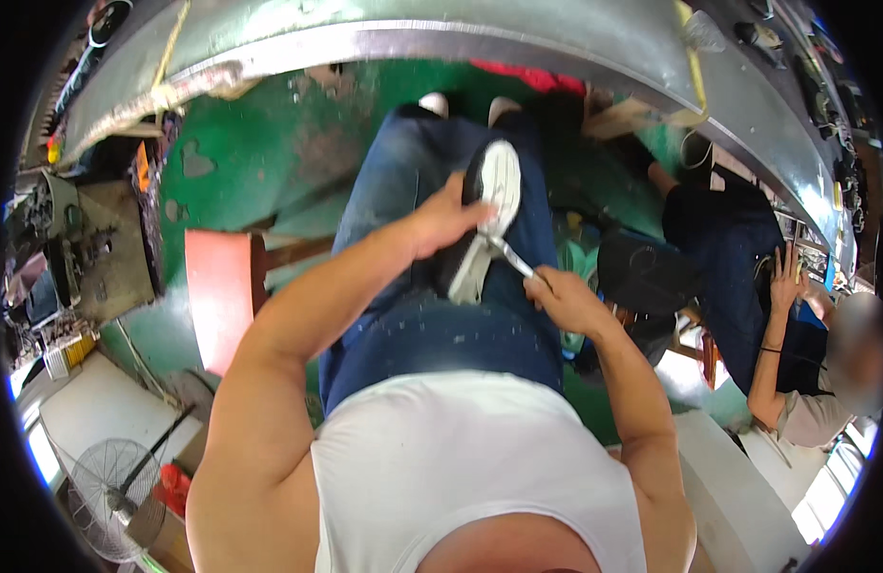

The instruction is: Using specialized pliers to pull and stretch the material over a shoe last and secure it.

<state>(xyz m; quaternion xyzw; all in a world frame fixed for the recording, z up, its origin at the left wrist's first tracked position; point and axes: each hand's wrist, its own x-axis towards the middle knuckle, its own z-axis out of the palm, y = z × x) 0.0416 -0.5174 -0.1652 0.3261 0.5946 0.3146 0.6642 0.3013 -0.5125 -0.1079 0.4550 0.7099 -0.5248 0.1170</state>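
A dark shoe (500,177) lies across my lap with its white sole turned up. My left hand (449,218) is closed around its middle, the thumb pressed on the sole. In my right hand (567,300) is a slim, shiny metal tool (515,258), whose exact kind I cannot make out. The tool slants up and left, and its tip meets the sole near the middle, just below my left thumb. Closer to me, the heel end of the sole (471,274) rests over my dark blue trousers (432,334).
A long metal-topped bench (365,46) curves across the far side. At the left stand a pinkish-red seat (222,296) and a standing fan (117,497). On the right, another person (795,353) sits close by. A dark bundle (647,272) is beside my right knee.
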